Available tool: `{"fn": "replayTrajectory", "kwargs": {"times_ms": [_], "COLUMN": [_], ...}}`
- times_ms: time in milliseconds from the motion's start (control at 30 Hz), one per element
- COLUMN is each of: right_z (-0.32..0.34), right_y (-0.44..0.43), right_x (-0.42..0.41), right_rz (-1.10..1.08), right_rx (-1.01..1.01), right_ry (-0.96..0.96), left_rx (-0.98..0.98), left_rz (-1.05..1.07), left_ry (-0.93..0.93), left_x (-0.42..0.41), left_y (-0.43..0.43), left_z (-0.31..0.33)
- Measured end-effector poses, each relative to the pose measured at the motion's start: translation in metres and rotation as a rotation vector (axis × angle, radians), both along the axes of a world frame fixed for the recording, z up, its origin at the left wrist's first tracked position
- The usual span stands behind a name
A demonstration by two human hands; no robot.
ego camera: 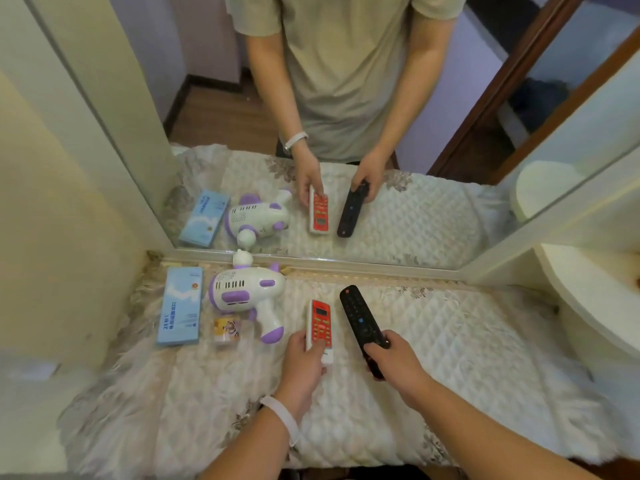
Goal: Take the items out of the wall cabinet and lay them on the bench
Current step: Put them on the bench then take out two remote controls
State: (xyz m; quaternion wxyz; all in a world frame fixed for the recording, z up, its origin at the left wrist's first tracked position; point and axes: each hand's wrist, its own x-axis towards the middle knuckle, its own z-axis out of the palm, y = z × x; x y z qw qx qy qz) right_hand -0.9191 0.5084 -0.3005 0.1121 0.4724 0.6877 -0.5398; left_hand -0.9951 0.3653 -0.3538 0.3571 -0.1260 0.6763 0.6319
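Observation:
My left hand [306, 360] grips the near end of a white remote with a red keypad [320, 323], which lies on the quilted bench cover [450, 358]. My right hand [394, 362] holds the near end of a long black remote [360, 320], its far end pointing toward the mirror. To the left on the bench lie a white and purple toy gun [246, 292], a light blue flat box [180, 306] and a small clear box with an orange picture [227, 330]. No wall cabinet is in view.
A big mirror [346, 133] stands along the back of the bench and repeats the scene. A cream wall [52, 237] closes the left side. A round white shelf [595, 299] juts in at the right. Fluffy white trim edges the bench cover.

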Motion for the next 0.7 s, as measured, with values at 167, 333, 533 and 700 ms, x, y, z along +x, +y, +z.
{"fn": "replayTrajectory", "kwargs": {"times_ms": [167, 333, 533, 700], "right_z": [-0.021, -0.036, -0.053, -0.052], "right_y": [0.008, 0.014, 0.022, 0.039], "right_x": [-0.018, -0.037, -0.049, -0.051], "right_rz": [0.004, 0.098, 0.339, 0.666], "right_rx": [-0.042, -0.127, 0.083, 0.378], "right_ry": [-0.026, -0.017, -0.052, -0.122], "left_rx": [-0.093, -0.234, -0.494, -0.697], "left_rz": [0.045, 0.134, 0.093, -0.014], "left_ry": [0.095, 0.215, 0.335, 0.414], "left_x": [-0.005, -0.009, -0.009, -0.004], "left_y": [0.004, 0.011, 0.020, 0.024], "left_z": [-0.015, -0.023, -0.022, -0.026]}}
